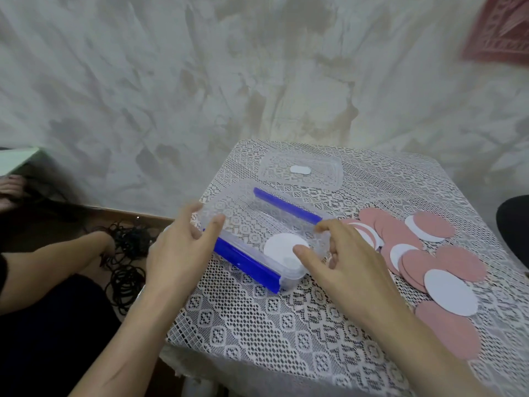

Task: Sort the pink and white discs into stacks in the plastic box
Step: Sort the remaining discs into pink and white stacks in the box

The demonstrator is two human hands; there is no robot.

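Left hand open, fingers straight, thumb and fingertips against the left end of the clear rectangular plastic box with blue side clips. Right hand relaxed, fingers loosely bent, holding nothing, over the box's right end. Box lies slantwise near the left edge of the lace-covered table. One round white disc lies flat inside at its right end, by the right thumb. Loose flat pink discs and white discs overlap in a heap along the right edge. Clear plastic lid at the far edge. Tangled black cords on the floor, left.
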